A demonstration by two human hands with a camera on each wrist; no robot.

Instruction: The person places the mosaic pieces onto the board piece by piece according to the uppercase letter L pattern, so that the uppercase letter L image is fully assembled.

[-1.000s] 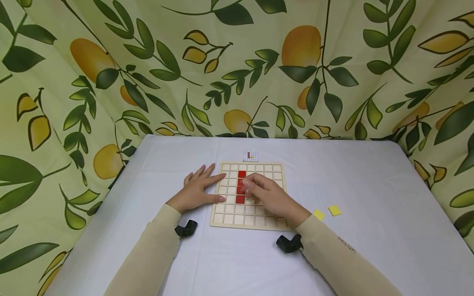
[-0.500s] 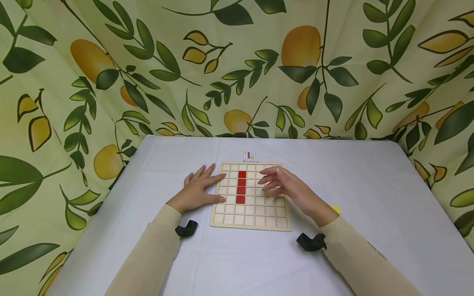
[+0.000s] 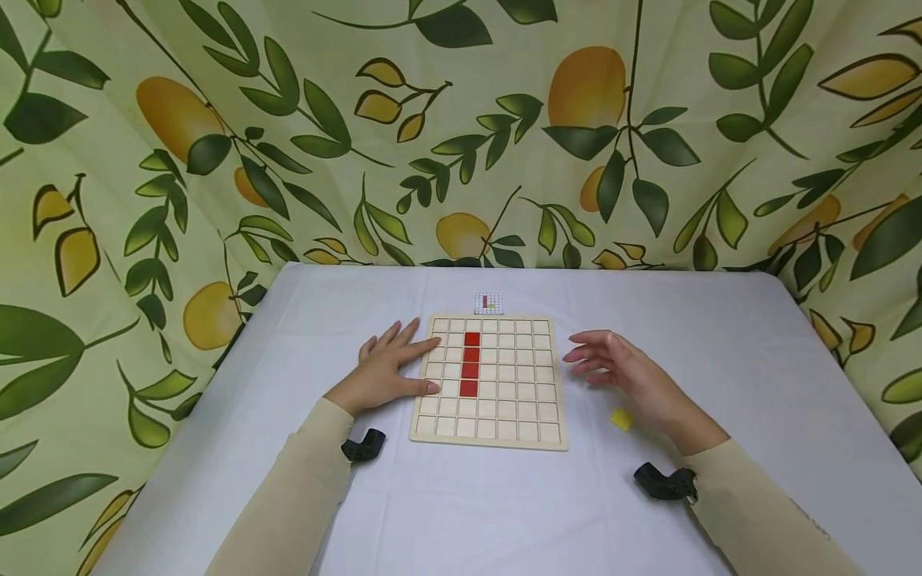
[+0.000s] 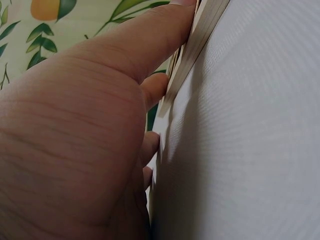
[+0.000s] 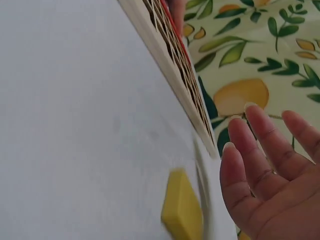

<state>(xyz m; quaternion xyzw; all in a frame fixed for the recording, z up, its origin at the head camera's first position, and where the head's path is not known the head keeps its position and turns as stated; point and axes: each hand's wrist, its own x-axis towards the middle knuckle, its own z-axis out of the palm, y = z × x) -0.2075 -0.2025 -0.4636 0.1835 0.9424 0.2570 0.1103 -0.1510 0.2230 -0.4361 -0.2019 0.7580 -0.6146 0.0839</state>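
Right hand (image 3: pixel 636 382) is swinging frame-right, grip apart, left hand (image 3: pixel 387 371) likewise; apparently it's fetching the yellow tile (image 3: pixel 621 419), needing a pinch.

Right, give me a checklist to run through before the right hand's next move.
1. Left hand on the board: ok, it touches the left edge.
2. Red tiles lined up: ok, four in one column.
3. Right hand free: ok, it holds nothing.
4. Yellow tile on the board: not ok, it lies to the board's right.
5. Small grid card readable: cannot tell, too small to count squares.
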